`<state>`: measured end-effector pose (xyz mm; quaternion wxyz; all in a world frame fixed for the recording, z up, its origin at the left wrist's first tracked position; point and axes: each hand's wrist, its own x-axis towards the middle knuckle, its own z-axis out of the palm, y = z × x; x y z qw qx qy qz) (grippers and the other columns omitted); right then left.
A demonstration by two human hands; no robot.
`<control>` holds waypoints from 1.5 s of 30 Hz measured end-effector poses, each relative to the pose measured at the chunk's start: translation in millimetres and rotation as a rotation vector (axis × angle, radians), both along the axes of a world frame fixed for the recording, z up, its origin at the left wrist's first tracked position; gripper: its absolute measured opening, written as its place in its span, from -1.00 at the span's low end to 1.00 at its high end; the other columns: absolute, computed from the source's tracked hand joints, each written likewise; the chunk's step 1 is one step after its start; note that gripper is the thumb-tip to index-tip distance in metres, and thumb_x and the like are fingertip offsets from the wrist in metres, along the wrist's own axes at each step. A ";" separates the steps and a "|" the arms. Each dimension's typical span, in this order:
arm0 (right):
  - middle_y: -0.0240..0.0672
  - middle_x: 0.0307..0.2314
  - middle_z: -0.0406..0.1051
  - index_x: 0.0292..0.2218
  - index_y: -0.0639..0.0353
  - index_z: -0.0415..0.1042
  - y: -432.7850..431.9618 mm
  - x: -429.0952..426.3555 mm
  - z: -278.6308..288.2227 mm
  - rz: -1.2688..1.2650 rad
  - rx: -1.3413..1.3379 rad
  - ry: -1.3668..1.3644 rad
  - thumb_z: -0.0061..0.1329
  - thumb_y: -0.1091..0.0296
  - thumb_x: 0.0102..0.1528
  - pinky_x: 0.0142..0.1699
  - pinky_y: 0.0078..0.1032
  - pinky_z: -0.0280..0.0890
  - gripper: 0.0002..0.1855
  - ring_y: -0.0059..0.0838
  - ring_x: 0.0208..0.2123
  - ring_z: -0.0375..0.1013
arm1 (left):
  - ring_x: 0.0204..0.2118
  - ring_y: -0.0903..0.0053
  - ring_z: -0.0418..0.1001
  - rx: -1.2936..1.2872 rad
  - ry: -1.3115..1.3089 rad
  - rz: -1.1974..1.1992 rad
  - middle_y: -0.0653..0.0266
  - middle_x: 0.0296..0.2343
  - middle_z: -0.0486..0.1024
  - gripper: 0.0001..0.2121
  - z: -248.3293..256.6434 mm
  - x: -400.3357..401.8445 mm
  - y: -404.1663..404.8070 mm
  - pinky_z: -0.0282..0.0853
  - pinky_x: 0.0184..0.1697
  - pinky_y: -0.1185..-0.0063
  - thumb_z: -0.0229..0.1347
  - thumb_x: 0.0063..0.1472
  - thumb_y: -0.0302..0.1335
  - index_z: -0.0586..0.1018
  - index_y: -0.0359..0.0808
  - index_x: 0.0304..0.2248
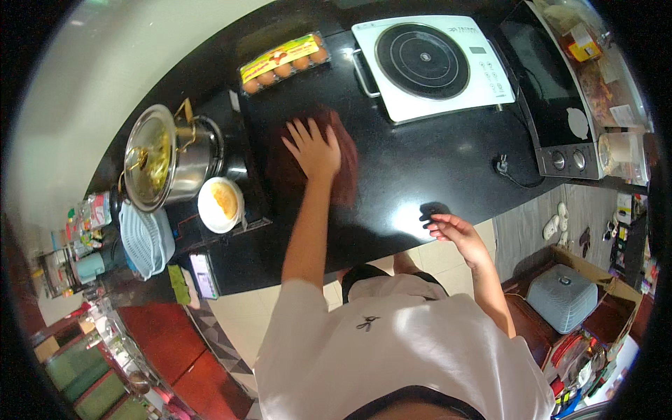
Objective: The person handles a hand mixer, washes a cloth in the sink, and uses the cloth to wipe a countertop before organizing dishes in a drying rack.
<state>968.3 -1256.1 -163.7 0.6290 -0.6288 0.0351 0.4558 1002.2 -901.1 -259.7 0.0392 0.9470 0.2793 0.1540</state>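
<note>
My left hand [314, 152] lies palm down with its fingers spread on a dark red cloth [344, 168] on the black countertop [399, 168]. Part of the cloth is covered by the hand, and its left edge blends into the dark surface. My right hand [455, 231] hovers by the counter's front edge, fingers loosely curled, with nothing visible in it. Beyond the cloth lies a clear pack of brown eggs [283, 64] with a printed yellow label. A white single-plate electric cooktop [433, 65] stands to the upper right of the cloth.
At left stand a lidded steel pot [184, 157], a white bowl [220, 205] with yellowish contents, and a light blue plastic basket [144, 239]. A smartphone [203, 275] lies near the front edge. A power plug [502, 165] rests before the microwave oven [556, 105] at right.
</note>
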 end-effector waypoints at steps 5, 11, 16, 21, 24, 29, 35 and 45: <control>-0.28 -0.27 0.45 -0.04 0.28 0.29 -15.5 -5.5 6.9 -0.092 -0.082 -0.006 -0.21 0.37 0.16 -0.09 -0.59 0.27 -0.66 -0.55 -0.24 0.41 | 0.21 0.12 -0.09 0.068 -0.068 0.010 -0.07 0.11 0.06 -0.49 0.9 98.1 14.5 -0.29 0.20 0.11 -0.24 0.23 -0.16 0.28 -0.38 0.04; -0.33 -0.35 0.45 -0.10 0.30 0.34 -53.6 -8.7 -11.3 -0.098 -0.154 -0.100 -0.17 0.44 0.13 -0.16 -0.64 0.28 -0.71 -0.58 -0.31 0.41 | 0.19 0.18 -0.03 -0.161 -0.123 -0.532 0.02 0.10 0.09 -0.56 10.6 18.9 -74.1 -0.17 0.19 0.16 -0.06 0.17 -0.25 0.35 -0.33 -0.02; -0.19 -0.40 0.45 -0.24 0.25 0.44 -67.9 56.1 -4.8 -0.178 -0.849 -0.759 -0.05 0.42 0.04 -0.34 -0.57 0.31 -0.79 -0.43 -0.46 0.45 | 0.20 0.10 -0.08 0.022 0.099 0.017 -0.01 0.14 0.01 -0.47 6.4 -32.0 11.0 -0.25 0.19 0.09 -0.17 0.23 -0.13 0.19 -0.20 0.12; -0.17 -0.34 0.34 -0.23 0.19 0.41 -96.8 114.9 -15.9 -0.248 -1.008 -1.036 0.02 0.43 -0.12 -0.26 -0.33 0.32 -0.66 -0.16 -0.39 0.43 | 0.22 0.11 -0.12 0.036 0.117 0.149 0.02 0.16 -0.04 -0.46 -1.1 -6.2 49.7 -0.27 0.18 0.07 -0.22 0.25 -0.12 0.11 -0.18 0.15; -0.18 -0.35 0.36 -0.26 0.19 0.41 -121.0 120.2 -35.5 -0.076 -1.087 -0.957 0.02 0.44 -0.14 -0.27 -0.33 0.32 -0.68 -0.14 -0.39 0.42 | 0.23 0.10 -0.19 0.074 0.160 -0.121 -0.09 0.14 -0.04 -0.48 6.4 -14.8 -28.8 -0.29 0.19 0.07 -0.12 0.17 -0.25 0.25 -0.41 0.05; -0.29 -0.52 0.36 -0.36 0.27 0.44 -141.7 113.5 -31.2 -0.422 -0.785 -1.004 0.04 0.46 -0.07 -0.45 -0.59 0.24 -0.82 -0.50 -0.58 0.34 | 0.23 0.07 -0.20 -0.126 0.269 -0.326 -0.17 0.09 0.08 -0.47 24.3 -15.8 -190.6 -0.38 0.22 0.12 0.02 0.01 -0.25 0.39 -0.50 -0.09; -0.49 -0.56 0.34 -0.29 0.28 0.44 -185.2 101.8 0.6 -0.720 -0.526 -0.910 0.00 0.49 0.01 -0.41 -0.73 0.18 -0.83 -0.74 -0.53 0.26 | 0.25 0.21 -0.22 -0.225 0.141 -0.765 -0.08 0.10 0.07 -0.45 9.6 91.0 -293.7 -0.41 0.26 0.27 -0.12 0.13 -0.23 0.27 -0.52 0.00; -0.45 -0.40 0.40 -0.21 0.27 0.38 -218.1 84.0 16.1 -0.784 -0.320 -0.719 -0.09 0.54 0.06 -0.25 -0.71 0.22 -0.79 -0.70 -0.40 0.35 | 0.22 0.16 -0.14 -0.342 0.057 -0.849 -0.13 0.08 0.10 -0.37 3.2 180.6 -438.0 -0.49 0.24 0.21 -0.16 0.12 -0.13 0.27 -0.59 -0.03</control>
